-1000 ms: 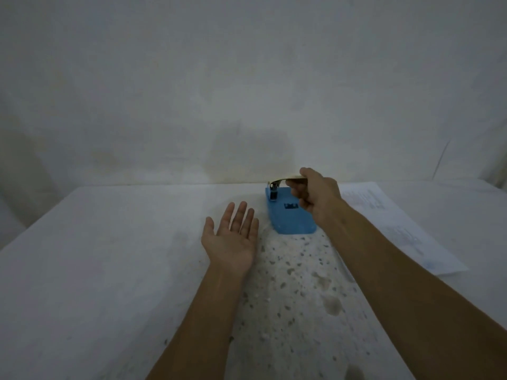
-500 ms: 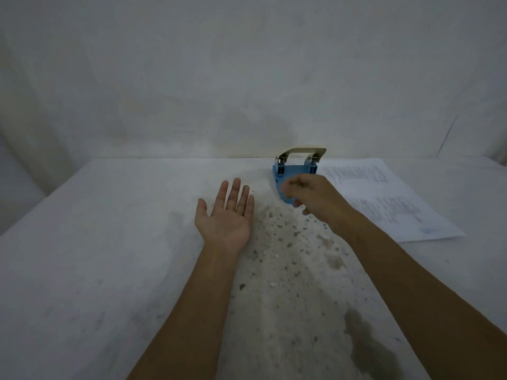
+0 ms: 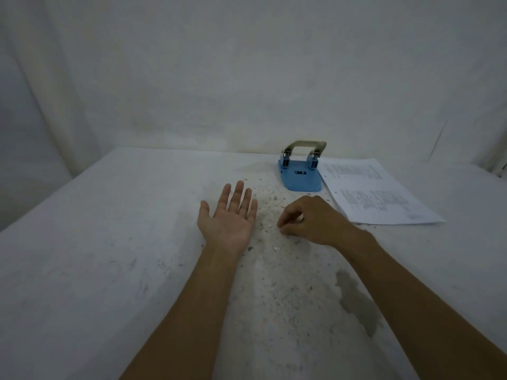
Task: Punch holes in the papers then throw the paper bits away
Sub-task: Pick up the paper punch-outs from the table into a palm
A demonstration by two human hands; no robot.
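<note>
Now, nearest, the left hand (image 3: 229, 219) lies flat, palm up and empty; the right hand (image 3: 310, 222) pinches toward paper bits (image 3: 267, 224) scattered on the surface (image 3: 109, 242). Gather patiently, drop them into the palm. Farther off stand the hole punch (image 3: 300, 175) and papers (image 3: 370, 193).

White table (image 3: 96, 242) bears hole punch (image 3: 300, 178), papers (image 3: 373, 193), paper bits (image 3: 274, 223).
</note>
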